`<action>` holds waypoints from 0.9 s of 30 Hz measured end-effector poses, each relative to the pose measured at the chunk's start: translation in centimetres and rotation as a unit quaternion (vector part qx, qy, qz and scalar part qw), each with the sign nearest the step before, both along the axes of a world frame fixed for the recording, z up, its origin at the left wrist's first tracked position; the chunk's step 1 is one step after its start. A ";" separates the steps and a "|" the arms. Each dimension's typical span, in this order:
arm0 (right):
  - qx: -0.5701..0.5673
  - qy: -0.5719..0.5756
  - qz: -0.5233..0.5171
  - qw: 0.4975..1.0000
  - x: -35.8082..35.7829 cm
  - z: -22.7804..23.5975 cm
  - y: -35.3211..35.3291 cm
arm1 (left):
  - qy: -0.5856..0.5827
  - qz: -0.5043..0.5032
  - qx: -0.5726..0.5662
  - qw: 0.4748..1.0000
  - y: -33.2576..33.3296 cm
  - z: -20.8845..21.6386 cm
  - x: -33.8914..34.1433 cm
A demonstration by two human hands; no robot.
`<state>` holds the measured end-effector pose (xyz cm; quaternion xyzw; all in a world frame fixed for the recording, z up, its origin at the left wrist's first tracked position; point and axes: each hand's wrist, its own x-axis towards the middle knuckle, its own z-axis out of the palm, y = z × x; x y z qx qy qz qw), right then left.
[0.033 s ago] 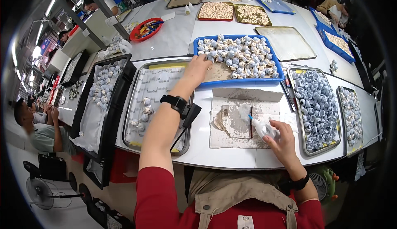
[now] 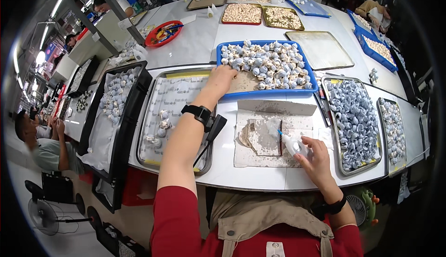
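My left hand (image 2: 220, 81) reaches over the near left corner of a blue tray (image 2: 260, 92). Its fingers are bent together beside small blue-and-cream figures (image 2: 274, 62) heaped in the tray; whatever they pinch is hidden. My right hand (image 2: 317, 160) has thumb and fingers around a white squeeze bottle (image 2: 294, 146) with a thin blue tip. The bottle tilts over an open piece of stained cardboard (image 2: 246, 157), its tip pointing up and left. A few figures (image 2: 163, 123) lie on the paper-lined metal tray (image 2: 141, 152) under my left forearm.
At the right are a metal tray of grey-blue pieces (image 2: 355, 127) and a narrower filled tray (image 2: 394, 129). A black crate (image 2: 123, 131) stands at the left. Farther back lie a red basin (image 2: 163, 33) with tools and an empty metal tray (image 2: 320, 48). Other people work around.
My left hand has shifted slightly down, its fingers drawn closer together at the tray corner. My right hand and the bottle have moved a little to the left.
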<state>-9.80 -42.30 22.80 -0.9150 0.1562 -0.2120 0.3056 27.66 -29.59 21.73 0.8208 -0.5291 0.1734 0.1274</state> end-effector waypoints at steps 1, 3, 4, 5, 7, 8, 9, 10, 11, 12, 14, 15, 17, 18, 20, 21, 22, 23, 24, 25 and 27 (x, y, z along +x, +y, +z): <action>0.004 0.018 0.000 1.000 -0.2 -0.2 -0.1 | 0.031 0.026 0.037 0.998 -0.5 0.4 0.0; 0.014 0.054 0.004 0.998 -0.4 -0.5 -0.3 | 0.127 0.049 -0.008 0.991 -0.6 0.9 -0.4; 0.019 0.031 0.000 0.999 -0.4 -0.2 -0.1 | 0.196 0.038 -0.084 0.976 -0.4 2.3 -2.1; 0.022 0.037 0.001 0.999 -0.5 -0.2 0.0 | 0.264 0.030 -0.157 0.951 0.1 3.5 -3.9; 0.026 0.045 -0.007 0.999 -0.8 -0.1 -0.2 | 0.604 -0.016 -0.252 0.756 1.5 4.5 -8.0; 0.027 0.046 -0.014 0.999 -0.8 -0.3 -0.2 | 0.755 -0.035 -0.286 0.589 3.1 4.7 -10.4; 0.030 0.045 -0.015 0.998 -0.7 -0.6 0.0 | 0.801 -0.051 -0.271 0.532 5.1 4.7 -12.5; 0.032 0.046 -0.015 0.998 -0.4 -1.0 0.2 | 0.832 -0.058 -0.287 0.471 6.7 4.3 -15.1; 0.031 0.039 -0.018 0.999 -0.4 -1.2 0.2 | 0.860 -0.074 -0.260 0.433 7.9 3.8 -17.3; 0.031 0.033 -0.022 0.999 -0.5 -1.3 0.1 | 0.886 -0.085 -0.242 0.386 8.7 3.7 -19.3; 0.022 0.036 -0.028 0.999 -0.6 -1.2 0.1 | 0.921 -0.051 -0.217 0.320 9.6 1.6 -22.0; 0.086 0.027 -0.040 0.995 -0.7 -1.1 0.2 | 0.933 -0.018 -0.206 0.295 9.6 1.1 -23.1; 0.206 0.018 -0.063 0.976 -1.1 -0.7 0.5 | 0.934 -0.003 -0.215 0.284 8.9 0.4 -25.3; 0.206 0.002 -0.047 0.978 -1.2 0.0 0.6 | 0.933 -0.027 -0.236 0.270 8.6 0.3 -25.7; 0.225 -0.024 -0.045 0.973 -2.2 0.5 0.6 | 0.910 -0.039 -0.239 0.338 8.0 0.2 -26.6; 0.235 -0.036 -0.044 0.970 -2.6 0.7 0.6 | 0.896 -0.043 -0.241 0.371 7.8 0.2 -27.0; 0.238 -0.048 -0.045 0.969 -3.1 1.1 0.6 | 0.895 -0.034 -0.247 0.370 7.6 0.6 -27.1; 0.214 -0.053 -0.036 0.975 -3.7 1.3 0.4 | 0.880 -0.033 -0.255 0.399 7.3 0.9 -27.4; 0.190 -0.058 -0.027 0.980 -4.3 1.5 0.1 | 0.865 -0.032 -0.262 0.428 7.1 1.0 -27.7; 0.168 -0.065 -0.019 0.983 -4.6 1.7 0.0 | 0.847 -0.029 -0.268 0.458 7.0 1.1 -28.0; 0.128 -0.086 -0.017 0.988 -4.8 2.9 0.4 | 0.821 -0.034 -0.276 0.499 6.9 0.8 -28.3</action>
